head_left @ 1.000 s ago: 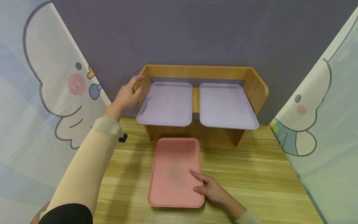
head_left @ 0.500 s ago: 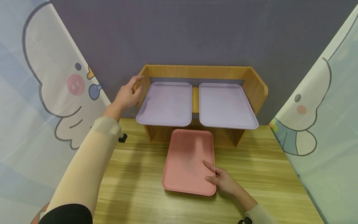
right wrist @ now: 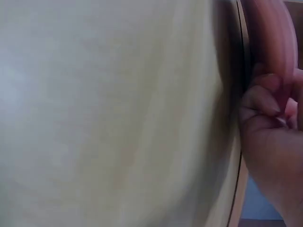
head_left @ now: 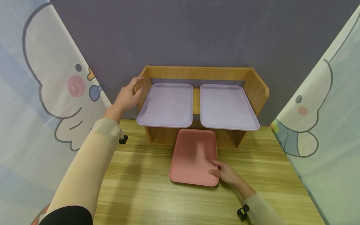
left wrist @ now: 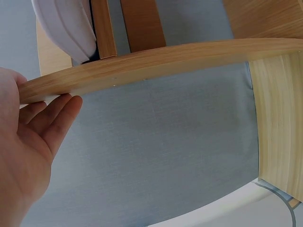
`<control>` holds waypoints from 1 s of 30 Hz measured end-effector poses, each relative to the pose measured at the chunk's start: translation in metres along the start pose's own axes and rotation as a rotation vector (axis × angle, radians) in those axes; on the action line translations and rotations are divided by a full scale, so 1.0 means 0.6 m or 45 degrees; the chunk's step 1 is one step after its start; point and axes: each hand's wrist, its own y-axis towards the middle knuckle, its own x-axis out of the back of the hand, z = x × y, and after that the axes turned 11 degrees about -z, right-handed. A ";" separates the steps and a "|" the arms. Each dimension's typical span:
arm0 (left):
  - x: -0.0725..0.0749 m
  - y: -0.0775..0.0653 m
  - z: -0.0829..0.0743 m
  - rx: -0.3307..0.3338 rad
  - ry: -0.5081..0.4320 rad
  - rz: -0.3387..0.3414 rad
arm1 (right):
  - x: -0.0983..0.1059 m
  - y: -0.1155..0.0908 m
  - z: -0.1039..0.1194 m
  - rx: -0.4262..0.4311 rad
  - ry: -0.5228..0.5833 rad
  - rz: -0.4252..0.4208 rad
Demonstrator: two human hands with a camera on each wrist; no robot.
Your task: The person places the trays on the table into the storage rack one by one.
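Observation:
A pink rectangular tray [head_left: 191, 162] reaches with its far end under the front of the upper level of a small wooden shelf [head_left: 197, 72]. My right hand [head_left: 227, 175] holds it by the right edge, thumb on top and other fingers beneath, as the right wrist view shows up close. At the shelf's left side panel, my left hand [head_left: 127, 97] grips the wood; in the left wrist view its fingers curl against the panel [left wrist: 142, 64]. Two lilac trays lie side by side on the upper level, the left one [head_left: 168, 104] beside my left hand and the right one [head_left: 227, 106] farther over.
The shelf stands on a wood-grain table [head_left: 135, 193] against a dark grey backdrop [head_left: 197, 31]. Below the lilac trays is the shelf's lower compartment [head_left: 229, 137]. Cloth panels with cartoon figures hang on the left [head_left: 56, 37] and right [head_left: 337, 125].
The pink tray, in my right hand, has moved forward and to the right, its far end going from before the shelf to beneath the upper level. My left hand has stayed put.

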 end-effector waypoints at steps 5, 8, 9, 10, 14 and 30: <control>0.002 -0.001 -0.001 -0.008 -0.004 -0.006 | 0.007 0.021 0.012 -0.046 -0.164 -0.060; 0.004 -0.003 -0.004 -0.006 -0.012 -0.003 | 0.009 0.036 0.012 -0.022 -0.236 -0.072; 0.005 -0.004 -0.005 -0.006 -0.013 -0.002 | 0.010 0.040 0.011 -0.013 -0.249 -0.076; 0.006 -0.004 -0.006 -0.004 -0.015 -0.002 | 0.010 0.044 0.011 -0.014 -0.257 -0.073; 0.007 -0.006 -0.009 -0.001 -0.016 0.002 | 0.011 0.060 0.013 -0.052 -0.263 -0.059; 0.006 -0.004 -0.008 -0.004 -0.015 -0.006 | 0.015 0.106 0.016 -0.030 -0.415 -0.165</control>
